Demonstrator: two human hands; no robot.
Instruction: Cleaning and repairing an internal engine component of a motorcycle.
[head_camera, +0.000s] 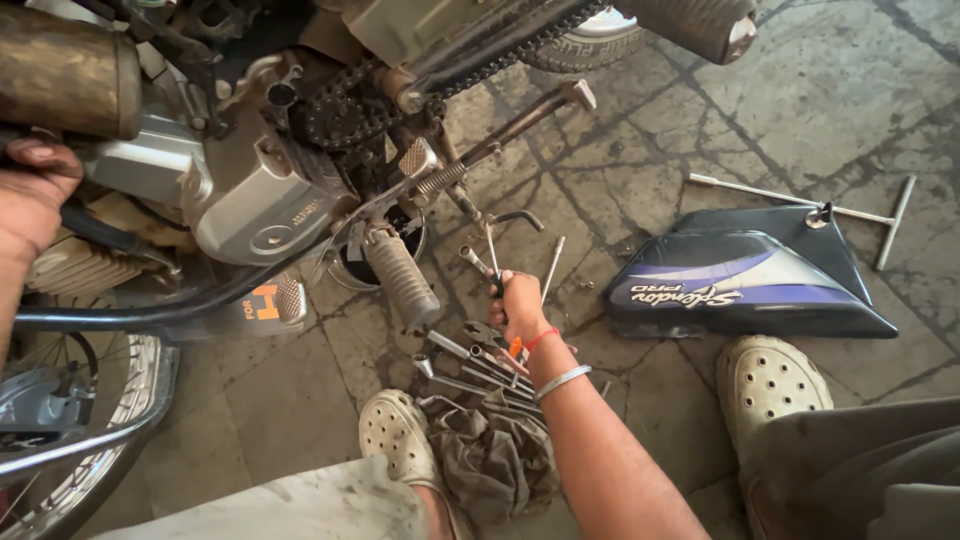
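Right hand (520, 305): fingers closed round a slim metal tool (491, 258) with a dark grip, its shaft pointing up toward the motorcycle's footrest.
Tool, look: thin, bright steel, straight; held just above the stone floor (700, 110).
Loose tools (470, 365): spanners and sockets, steel, lying fanned on the floor just beside the right wrist, touching a crumpled grey rag (495, 450).
Left hand (30, 195): on the motorcycle's frame at the picture's left edge; grip of the fingers cannot be told.
Side panel (745, 285): dark blue with lilac stripes, flat on the floor.
T-handle wrench (820, 208): behind the panel.
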